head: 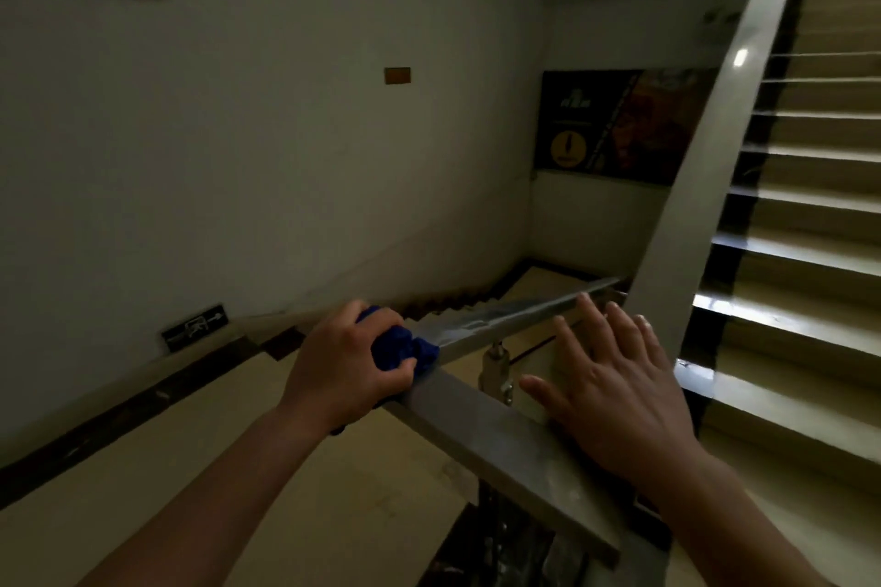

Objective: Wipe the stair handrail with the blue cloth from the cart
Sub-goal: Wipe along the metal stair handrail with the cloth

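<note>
Left hand [341, 372] curled around bunched blue cloth [404, 345] — cloth pressed on top of metal handrail [505, 439], at bend where rail turns downstairs. Right hand [615, 391] flat, fingers spread, palm down over rail nearer camera — holds nothing. Stairs [810, 215] rise at right.

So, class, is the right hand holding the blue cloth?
No, the left hand grips the blue cloth on the handrail, while the right hand is open with fingers spread and holds nothing.

On flat metal handrail [500, 439]: crumpled blue cloth [403, 346] under left hand [338, 372]; right hand [615, 400] at cloth's 3 o'clock.
</note>
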